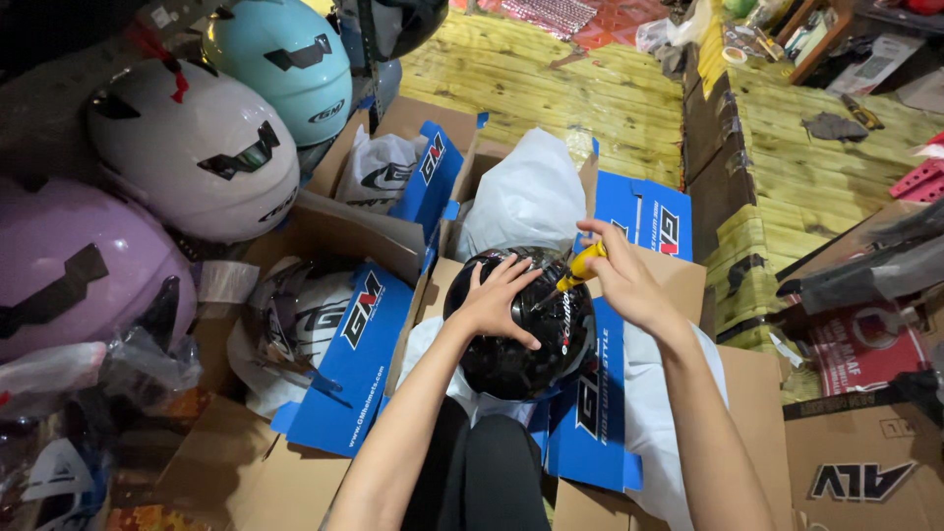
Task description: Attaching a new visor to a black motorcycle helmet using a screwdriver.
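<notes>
Atop black helmet (521, 339): left hand (500, 295) lying spread flat, gripping nothing; right hand (615, 270) pinching yellow screwdriver (570, 280), shaft slanting down-left toward left fingertips.

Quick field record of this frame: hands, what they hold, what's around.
left hand: flat on top of the black helmet, steadying it
right hand: grips a yellow-handled screwdriver, tip on the helmet
helmet position: over an open blue-flapped box, by the person's lap
left shelf: purple helmet, white helmet, light blue helmet
other boxes: white bagged helmets inside
floor: yellow mat
</notes>
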